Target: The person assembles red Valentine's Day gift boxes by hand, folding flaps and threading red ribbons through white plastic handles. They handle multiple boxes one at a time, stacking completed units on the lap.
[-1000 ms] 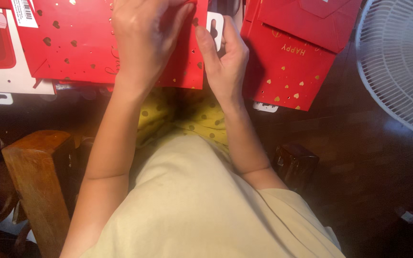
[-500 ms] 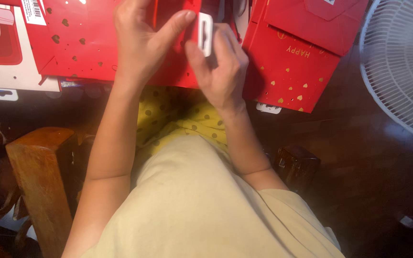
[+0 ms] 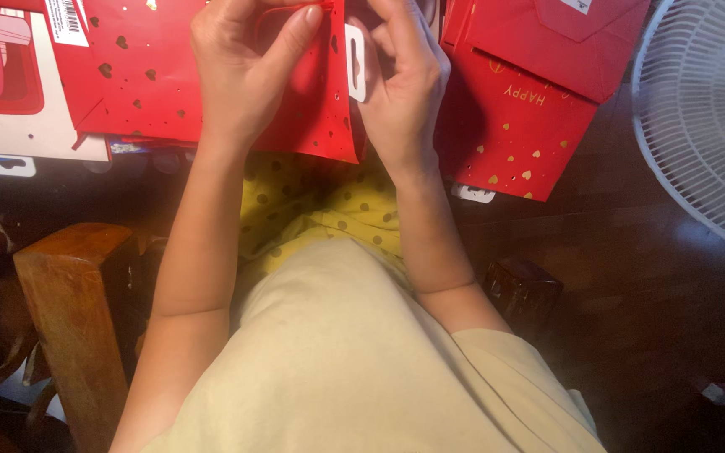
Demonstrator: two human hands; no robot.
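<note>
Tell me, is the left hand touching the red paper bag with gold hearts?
Touching: the head view shows the left hand pressed on the red paper bag.

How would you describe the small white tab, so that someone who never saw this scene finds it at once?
Start at the two hands at the top centre. Between the left hand and right hand stands a small white tab with a slot, at the edge of the red bag; the other white tabs lie flat below the bags.

Two hands point(image 3: 245, 71) point(image 3: 400, 84), two red gift bags point(image 3: 161, 75) point(image 3: 522, 117), one white fan point(image 3: 706, 117), one white hang tab point(image 3: 355, 63).
</note>
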